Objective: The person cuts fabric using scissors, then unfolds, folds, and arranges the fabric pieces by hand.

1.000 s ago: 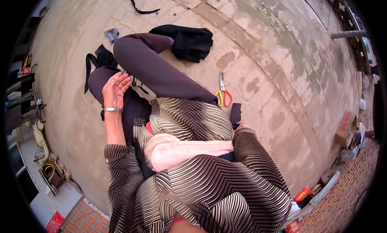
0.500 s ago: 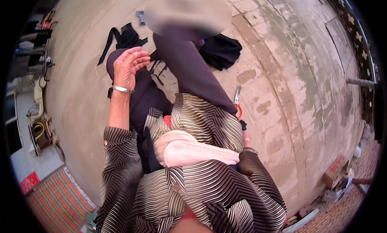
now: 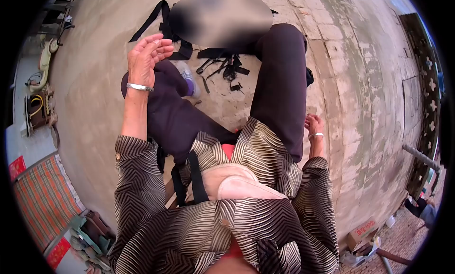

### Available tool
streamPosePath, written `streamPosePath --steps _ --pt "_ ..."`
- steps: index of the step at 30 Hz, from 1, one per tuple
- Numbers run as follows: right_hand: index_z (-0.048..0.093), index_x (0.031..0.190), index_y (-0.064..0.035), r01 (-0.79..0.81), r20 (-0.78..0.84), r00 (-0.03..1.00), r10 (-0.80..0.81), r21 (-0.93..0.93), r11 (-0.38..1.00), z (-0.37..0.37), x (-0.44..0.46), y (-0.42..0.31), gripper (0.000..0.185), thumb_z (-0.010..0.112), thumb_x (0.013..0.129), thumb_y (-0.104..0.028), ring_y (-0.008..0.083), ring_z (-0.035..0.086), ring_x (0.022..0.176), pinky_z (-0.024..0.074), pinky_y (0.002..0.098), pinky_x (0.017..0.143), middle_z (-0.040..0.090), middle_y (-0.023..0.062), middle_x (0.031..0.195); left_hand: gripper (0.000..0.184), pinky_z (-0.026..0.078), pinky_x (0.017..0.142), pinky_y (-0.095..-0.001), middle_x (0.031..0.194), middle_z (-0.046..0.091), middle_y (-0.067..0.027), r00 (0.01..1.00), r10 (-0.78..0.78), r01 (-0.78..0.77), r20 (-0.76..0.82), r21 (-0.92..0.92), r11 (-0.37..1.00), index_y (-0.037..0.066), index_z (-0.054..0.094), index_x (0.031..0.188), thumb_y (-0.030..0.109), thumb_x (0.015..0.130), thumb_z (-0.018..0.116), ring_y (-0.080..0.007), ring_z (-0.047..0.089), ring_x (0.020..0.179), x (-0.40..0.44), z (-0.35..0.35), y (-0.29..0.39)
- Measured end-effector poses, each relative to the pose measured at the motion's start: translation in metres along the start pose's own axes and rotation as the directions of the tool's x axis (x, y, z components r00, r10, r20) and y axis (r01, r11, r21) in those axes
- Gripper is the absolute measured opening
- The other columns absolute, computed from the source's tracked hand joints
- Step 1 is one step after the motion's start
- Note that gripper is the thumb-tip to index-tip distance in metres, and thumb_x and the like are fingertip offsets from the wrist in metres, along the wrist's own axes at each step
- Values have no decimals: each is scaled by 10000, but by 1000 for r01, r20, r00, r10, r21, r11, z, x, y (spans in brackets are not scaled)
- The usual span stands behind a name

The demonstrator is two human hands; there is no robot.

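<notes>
My left hand [image 3: 146,58] is raised above my left knee, with its fingers loosely curved and nothing in it. A silver bracelet [image 3: 140,87] circles that wrist. Beside my right thigh, my right hand [image 3: 313,124] hangs low over the floor. Its fingers are slightly bent and apart, and no object shows in them. Across my lap lies a pale pink padded cloth [image 3: 251,186], partly under my patterned shirt. A black strap [image 3: 197,176] runs next to it. On the floor between my legs are several black cloth scraps and strings [image 3: 232,70].
A long black strap [image 3: 150,20] lies on the concrete floor [image 3: 95,84] at the upper left. A blurred oval hides the area beyond my knees. At the left are a striped mat [image 3: 45,198] and a brown bag [image 3: 38,110]. A cardboard box [image 3: 362,233] stands at lower right.
My knees have spread apart, and the view has shifted. My right hand has come out from beside my hip, forward along the thigh. The orange-handled scissors on the floor are now out of sight.
</notes>
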State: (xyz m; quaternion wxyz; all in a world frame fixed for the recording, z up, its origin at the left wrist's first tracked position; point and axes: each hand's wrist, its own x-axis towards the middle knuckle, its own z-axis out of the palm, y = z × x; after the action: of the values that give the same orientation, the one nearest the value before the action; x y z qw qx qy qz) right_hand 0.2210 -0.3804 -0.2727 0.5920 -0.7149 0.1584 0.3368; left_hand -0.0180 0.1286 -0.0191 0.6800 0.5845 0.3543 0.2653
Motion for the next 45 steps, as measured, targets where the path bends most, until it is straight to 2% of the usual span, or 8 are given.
streamPosePath --steps 5,7,21,29,34,38,43,45 --pt "592 1069 22 16 47 999 -7 -183 983 68 26 -65 263 615 859 -135 202 655 796 553 330 691 660 119 908 302 563 807 -351 1009 664 -195 996 -17 15 -82 -25 1000 -71 558 1151 123 920 576 -241 674 877 31 -33 -10" --pt "624 1015 5 175 130 982 -140 -317 932 101 11 -97 232 627 858 -165 170 630 782 528 303 681 651 92 869 302 564 812 -355 1005 663 -201 994 -24 23 -103 -17 1000 -82 556 1146 113 917 579 -248 675 877 35 -40 -9" --pt "645 979 -5 123 -75 978 -195 -552 825 130 130 -56 238 633 848 -203 153 597 719 495 288 642 629 72 808 327 551 836 -358 1025 656 -201 981 -134 116 -141 -131 985 -88 548 1171 128 926 566 -247 668 902 82 -38 -38" --pt "658 956 -11 70 -167 954 -251 -685 725 156 186 -45 246 637 841 -227 143 576 681 475 279 617 615 60 770 340 542 824 -341 1026 656 -173 978 -163 153 -131 -82 985 -84 533 1199 141 945 543 -221 660 884 88 -33 -33" --pt "666 943 -15 91 -177 942 -287 -686 722 164 204 -49 252 639 837 -242 137 563 657 463 274 602 606 52 747 331 541 817 -334 1010 662 -160 977 -180 174 -117 -62 983 -82 539 1194 141 948 539 -200 660 865 94 -25 -29" --pt "672 931 -18 225 -132 913 -385 -624 749 164 211 -73 257 641 834 -254 132 553 637 453 269 590 599 46 728 324 540 814 -330 1003 664 -159 982 -157 153 -102 -51 987 -81 544 1187 140 951 534 -198 659 866 92 -15 -25" --pt "680 917 -22 493 27 850 -526 -392 777 185 197 -172 265 644 830 -269 126 540 613 440 263 575 590 38 705 284 536 768 -310 957 675 -156 986 -138 136 -88 -32 990 -73 581 1134 132 939 557 -194 666 812 91 -6 -23" --pt "698 917 -43 462 106 883 -457 -360 810 211 147 -247 255 633 856 -282 135 555 686 439 271 624 616 32 774 291 539 767 -306 961 672 -153 989 -136 135 -61 -29 990 -70 576 1143 135 937 561 -190 665 814 92 -8 -27"
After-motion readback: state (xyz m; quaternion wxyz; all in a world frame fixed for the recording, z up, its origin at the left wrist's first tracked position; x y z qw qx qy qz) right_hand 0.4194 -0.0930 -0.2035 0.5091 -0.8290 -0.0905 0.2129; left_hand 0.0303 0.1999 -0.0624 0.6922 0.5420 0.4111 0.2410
